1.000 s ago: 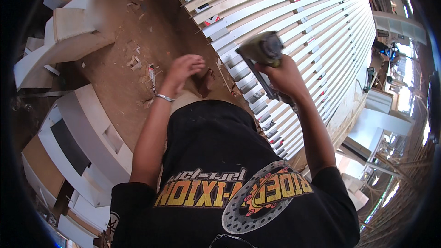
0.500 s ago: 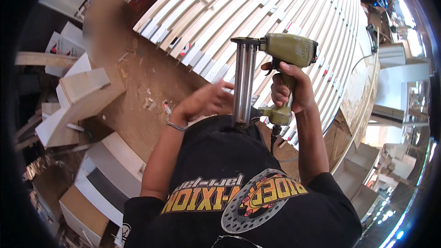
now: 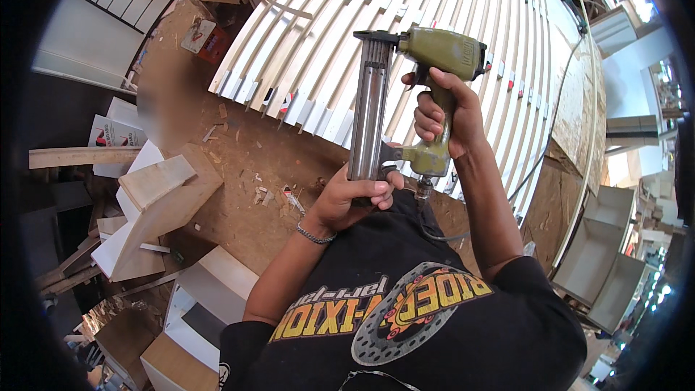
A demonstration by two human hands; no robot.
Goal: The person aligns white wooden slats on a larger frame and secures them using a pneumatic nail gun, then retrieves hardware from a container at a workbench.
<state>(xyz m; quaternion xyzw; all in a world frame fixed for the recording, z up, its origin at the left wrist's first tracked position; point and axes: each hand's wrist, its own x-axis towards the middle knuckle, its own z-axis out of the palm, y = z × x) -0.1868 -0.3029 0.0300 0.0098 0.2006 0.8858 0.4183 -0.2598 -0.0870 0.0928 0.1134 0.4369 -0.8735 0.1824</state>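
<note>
An olive-green air nail gun [image 3: 443,52] is held up in front of my chest. My right hand [image 3: 455,112] is wrapped round its handle, with the index finger by the trigger. At the gun's left side hangs its long silver magazine [image 3: 368,116], roughly upright. My left hand [image 3: 353,192] is closed round the lower end of that magazine, the thumb lying across it. Below the handle, an air hose fitting [image 3: 425,187] joins a hose that runs off past my right forearm. Beyond the gun lies a wide panel of pale wooden slats [image 3: 318,94], set side by side.
White and bare-wood cabinet parts [image 3: 156,181] are stacked on the left. Wood scraps [image 3: 264,195] lie on the brown floor between them and the slats. A hose [image 3: 557,112] crosses the right edge of the bench [image 3: 575,94]. Open box units [image 3: 608,246] stand at far right.
My left hand has come up and closed on the magazine's lower end; before, it was blurred beside it. The nail gun has shifted slightly up and left in view.
</note>
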